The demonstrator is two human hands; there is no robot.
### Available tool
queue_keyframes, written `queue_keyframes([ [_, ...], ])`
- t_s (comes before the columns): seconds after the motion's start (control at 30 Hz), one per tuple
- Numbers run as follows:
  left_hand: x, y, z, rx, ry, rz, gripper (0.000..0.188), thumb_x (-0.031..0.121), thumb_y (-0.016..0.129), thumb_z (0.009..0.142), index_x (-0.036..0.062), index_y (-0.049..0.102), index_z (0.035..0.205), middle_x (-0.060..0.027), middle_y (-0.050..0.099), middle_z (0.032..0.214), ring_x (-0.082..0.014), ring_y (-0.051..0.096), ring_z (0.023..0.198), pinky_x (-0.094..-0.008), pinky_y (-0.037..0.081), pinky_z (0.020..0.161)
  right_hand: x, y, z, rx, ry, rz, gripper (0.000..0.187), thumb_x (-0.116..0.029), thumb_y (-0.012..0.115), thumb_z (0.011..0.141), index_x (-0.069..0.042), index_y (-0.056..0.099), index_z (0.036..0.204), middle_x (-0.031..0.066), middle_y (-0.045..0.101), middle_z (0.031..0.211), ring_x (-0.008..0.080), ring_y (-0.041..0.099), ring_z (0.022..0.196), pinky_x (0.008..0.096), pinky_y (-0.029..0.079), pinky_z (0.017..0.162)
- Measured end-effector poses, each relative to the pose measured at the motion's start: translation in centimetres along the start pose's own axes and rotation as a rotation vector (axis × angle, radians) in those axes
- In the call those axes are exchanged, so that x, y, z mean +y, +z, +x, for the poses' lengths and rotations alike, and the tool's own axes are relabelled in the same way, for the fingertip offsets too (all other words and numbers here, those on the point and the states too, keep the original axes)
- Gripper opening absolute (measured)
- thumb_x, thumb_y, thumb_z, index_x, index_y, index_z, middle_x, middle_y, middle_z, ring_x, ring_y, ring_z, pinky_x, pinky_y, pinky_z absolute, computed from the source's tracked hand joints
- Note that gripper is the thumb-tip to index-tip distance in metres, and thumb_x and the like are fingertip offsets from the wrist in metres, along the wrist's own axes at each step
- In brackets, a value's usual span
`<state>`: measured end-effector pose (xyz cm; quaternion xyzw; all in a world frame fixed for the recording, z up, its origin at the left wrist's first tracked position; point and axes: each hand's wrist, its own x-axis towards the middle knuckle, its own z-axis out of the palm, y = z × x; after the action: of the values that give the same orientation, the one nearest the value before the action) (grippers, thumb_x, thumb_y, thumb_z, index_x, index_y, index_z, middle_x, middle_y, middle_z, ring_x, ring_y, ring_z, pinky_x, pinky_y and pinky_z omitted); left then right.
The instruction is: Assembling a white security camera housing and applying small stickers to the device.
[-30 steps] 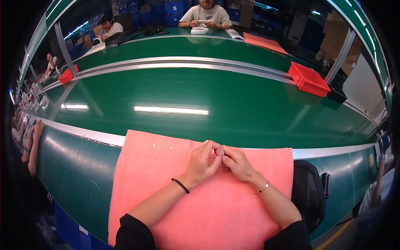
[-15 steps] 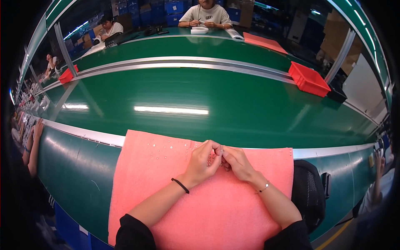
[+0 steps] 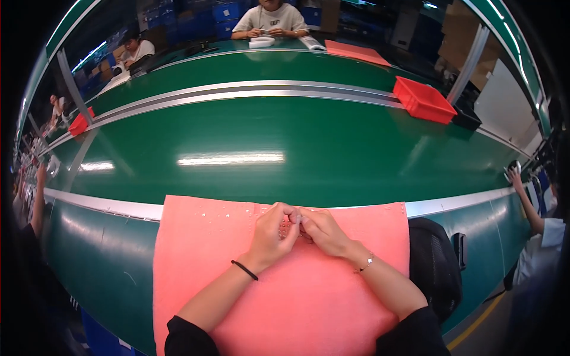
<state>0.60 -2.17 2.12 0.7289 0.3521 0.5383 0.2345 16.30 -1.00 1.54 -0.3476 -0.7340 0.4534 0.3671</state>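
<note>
My left hand (image 3: 274, 231) and my right hand (image 3: 323, 230) meet over the far part of a pink foam sheet (image 3: 273, 302). Both are closed, thumb and forefinger pinched, with the fingertips touching. Whatever they hold between them is too small and too hidden to name. Several tiny shiny bead-like pieces (image 3: 203, 215) lie scattered on the sheet left of my left hand. More of them show in the gap between my hands. A few also sit at the sheet's far right corner.
A green conveyor belt (image 3: 237, 133) runs across beyond the sheet. A red bin (image 3: 424, 99) stands at its far right edge. A black mesh bag (image 3: 434, 267) lies right of the sheet, beside a small dark object (image 3: 459, 251). Co-workers sit opposite and at both sides.
The whole view has shifted slightly, so the bench appears further left. My hands stay pinched together over the sheet. At the right, a co-worker's hand now reaches to the belt with a dark-and-white object.
</note>
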Motion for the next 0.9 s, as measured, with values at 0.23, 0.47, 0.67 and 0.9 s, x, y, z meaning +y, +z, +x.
queue_keyframes([
  [0.23, -0.1, 0.1, 0.0, -0.023, -0.012, -0.014, 0.014, -0.006, 0.058, 0.075, 0.0009, 0.048, 0.081, -0.0096, 0.055, 0.074, -0.022, 0.058, 0.068, -0.0307, 0.047, 0.062, -0.7, -0.2, 0.0, 0.011, -0.01, -0.015, 0.023, -0.014, 0.038, 0.087, 0.001, 0.054, 0.09, 0.0147, 0.06, 0.07, 0.0282, 0.058, 0.061, 0.0372, 0.046, 0.06],
  [0.47, -0.2, 0.1, 0.1, -0.035, -0.011, -0.043, 0.014, -0.007, 0.057, 0.074, 0.0009, 0.047, 0.081, -0.0092, 0.056, 0.075, -0.0219, 0.059, 0.07, -0.0304, 0.048, 0.064, -0.8, -0.2, -0.1, 0.012, -0.022, -0.011, 0.024, -0.015, 0.038, 0.088, 0.002, 0.055, 0.093, 0.0152, 0.06, 0.071, 0.0282, 0.058, 0.062, 0.0371, 0.046, 0.06],
  [0.67, -0.2, 0.0, 0.1, -0.024, -0.01, -0.027, 0.014, -0.007, 0.057, 0.074, 0.0009, 0.047, 0.082, -0.0095, 0.056, 0.076, -0.022, 0.059, 0.07, -0.0304, 0.048, 0.064, -0.5, -0.2, 0.0, 0.01, 0.032, 0.02, 0.023, -0.017, 0.04, 0.089, 0.001, 0.053, 0.088, 0.0159, 0.058, 0.068, 0.0286, 0.057, 0.061, 0.037, 0.044, 0.058],
  [0.9, -0.2, 0.0, 0.2, -0.035, 0.033, 0.011, 0.015, -0.007, 0.057, 0.078, 0.0021, 0.046, 0.082, -0.009, 0.056, 0.075, -0.0191, 0.06, 0.069, -0.0286, 0.048, 0.063, -1.0, -0.2, -0.1, 0.021, -0.016, -0.018, 0.02, -0.017, 0.042, 0.088, 0.001, 0.051, 0.086, 0.0169, 0.057, 0.066, 0.0295, 0.055, 0.058, 0.0375, 0.041, 0.056],
])
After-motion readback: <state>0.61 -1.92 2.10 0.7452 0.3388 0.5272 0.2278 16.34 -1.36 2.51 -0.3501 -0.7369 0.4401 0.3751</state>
